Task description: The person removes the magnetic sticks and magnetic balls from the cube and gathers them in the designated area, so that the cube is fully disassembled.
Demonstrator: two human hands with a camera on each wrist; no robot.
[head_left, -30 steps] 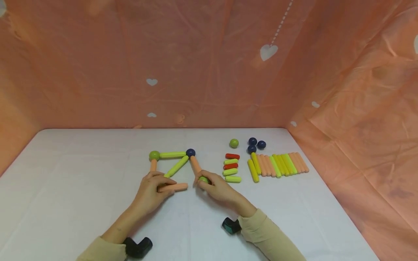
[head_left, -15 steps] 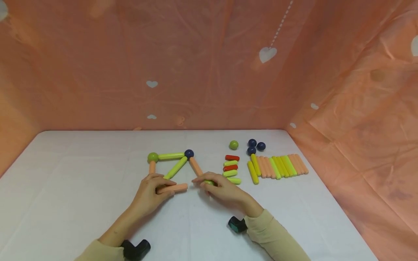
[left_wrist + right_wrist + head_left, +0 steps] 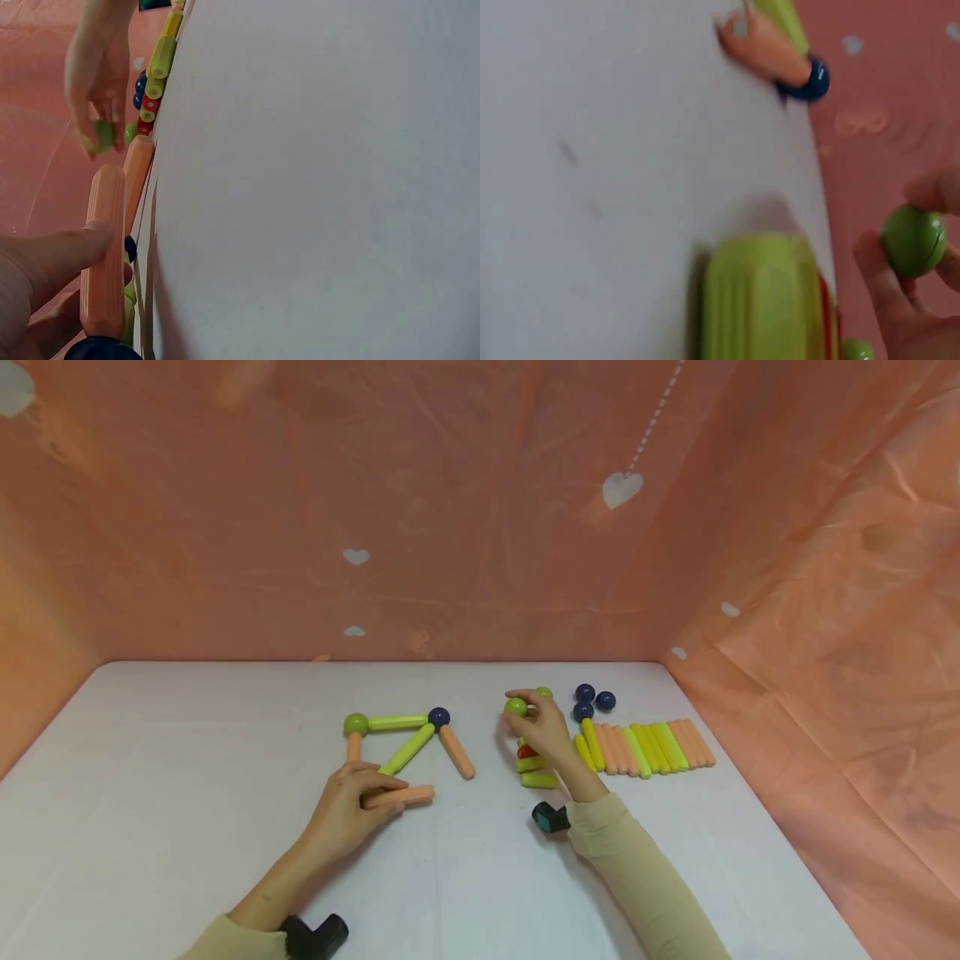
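Observation:
My left hand holds a peach magnetic stick between thumb and fingers; in the left wrist view a dark blue ball sits at that stick's near end. Around it on the table lies a frame of sticks: a green ball, a lime stick across the top, a blue ball and a diagonal lime stick. From the blue ball slants another peach stick, its lower end bare. My right hand pinches a green ball above the short sticks. The frame's lower left corner is hidden by my left hand.
Short lime and red sticks lie partly under the right hand. Right of them is a row of long sticks, with several blue balls behind. Another green ball shows beyond the right hand. An orange cloth hangs behind the table.
My right hand has drawn the green ball off the slanted peach stick's end and carried it right and back, over the short sticks. My left hand has stayed on its stick.

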